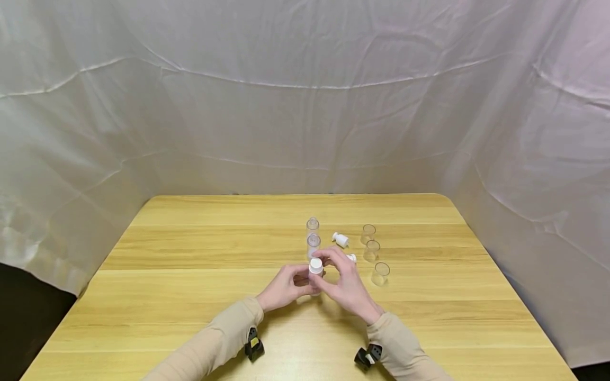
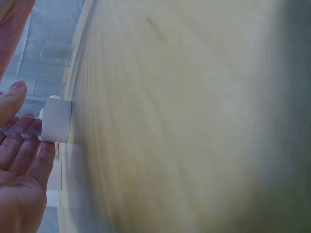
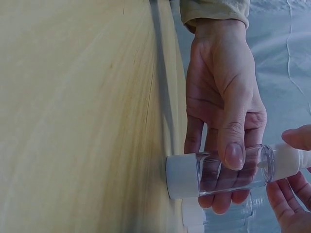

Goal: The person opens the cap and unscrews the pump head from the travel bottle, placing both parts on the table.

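Note:
A clear bottle [image 3: 214, 170] with a white base [image 3: 183, 175] stands upright on the table. My left hand [image 1: 284, 287] grips its clear body, thumb on the near side and fingers behind. At the bottle's mouth is a white pump top [image 1: 316, 265], upright over the neck. My right hand [image 1: 347, 286] pinches this top between thumb and fingers, higher than the left hand. In the right wrist view the white piece meets the bottle's rim; whether it is seated fully I cannot tell. The left wrist view shows the white base [image 2: 57, 120] beneath my left fingers.
Two more clear bottles [image 1: 313, 242] stand just behind the hands. A white pump top [image 1: 340, 239] lies on its side to their right, another [image 1: 351, 258] partly hidden by my right hand. Three clear caps [image 1: 380, 274] form a row further right on the wooden table [image 1: 190, 248].

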Available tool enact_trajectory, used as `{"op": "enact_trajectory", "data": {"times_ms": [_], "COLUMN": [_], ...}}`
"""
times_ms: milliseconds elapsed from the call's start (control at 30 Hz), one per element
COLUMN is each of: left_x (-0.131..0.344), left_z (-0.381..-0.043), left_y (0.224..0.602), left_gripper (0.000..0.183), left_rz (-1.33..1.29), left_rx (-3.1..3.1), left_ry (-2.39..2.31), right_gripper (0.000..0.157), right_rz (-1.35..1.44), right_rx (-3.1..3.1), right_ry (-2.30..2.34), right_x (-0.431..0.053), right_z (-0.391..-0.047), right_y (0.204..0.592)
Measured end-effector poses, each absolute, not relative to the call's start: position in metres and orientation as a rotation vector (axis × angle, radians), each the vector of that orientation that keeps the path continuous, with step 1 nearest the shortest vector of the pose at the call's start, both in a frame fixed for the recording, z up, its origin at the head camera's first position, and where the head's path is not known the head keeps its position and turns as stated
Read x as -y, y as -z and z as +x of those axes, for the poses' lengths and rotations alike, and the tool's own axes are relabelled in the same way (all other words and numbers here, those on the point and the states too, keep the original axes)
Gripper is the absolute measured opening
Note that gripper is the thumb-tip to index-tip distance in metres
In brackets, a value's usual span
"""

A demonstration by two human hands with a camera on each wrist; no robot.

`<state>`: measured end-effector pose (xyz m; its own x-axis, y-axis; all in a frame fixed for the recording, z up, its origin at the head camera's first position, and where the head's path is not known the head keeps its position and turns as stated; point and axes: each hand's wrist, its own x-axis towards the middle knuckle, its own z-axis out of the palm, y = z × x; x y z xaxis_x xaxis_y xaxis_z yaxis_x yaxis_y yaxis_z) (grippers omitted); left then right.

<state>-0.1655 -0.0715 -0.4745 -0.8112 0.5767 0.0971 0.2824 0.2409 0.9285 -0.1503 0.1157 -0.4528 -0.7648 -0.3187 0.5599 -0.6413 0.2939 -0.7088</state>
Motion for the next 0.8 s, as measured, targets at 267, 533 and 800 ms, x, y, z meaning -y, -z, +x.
{"op": "enact_trajectory", "data": {"times_ms": [267, 533, 800], "left_x": [0.071, 0.0713, 0.0711], "left_z": [-0.1654, -0.1653, -0.1656], "left_y": [0.4745, 0.4743, 0.4747], "left_gripper": [0.043, 0.043, 0.046], "left_rz": [0.806, 0.795, 0.791], "left_rx": [-2.258, -2.265, -2.256], "left_ry": [-1.596, -1.586, -1.599], "right_gripper": [0.038, 0.036, 0.04], "right_rz": [0.876, 0.877, 0.865], "right_rx": [2.257, 2.261, 2.254], "right_ry": [-1.501, -1.507, -1.524], "right_x": [-0.1161, -0.116, -0.1158], "right_z": [-0.1493, -0.1488, -0.1493], "right_y": [0.4524, 0.4521, 0.4529]}}
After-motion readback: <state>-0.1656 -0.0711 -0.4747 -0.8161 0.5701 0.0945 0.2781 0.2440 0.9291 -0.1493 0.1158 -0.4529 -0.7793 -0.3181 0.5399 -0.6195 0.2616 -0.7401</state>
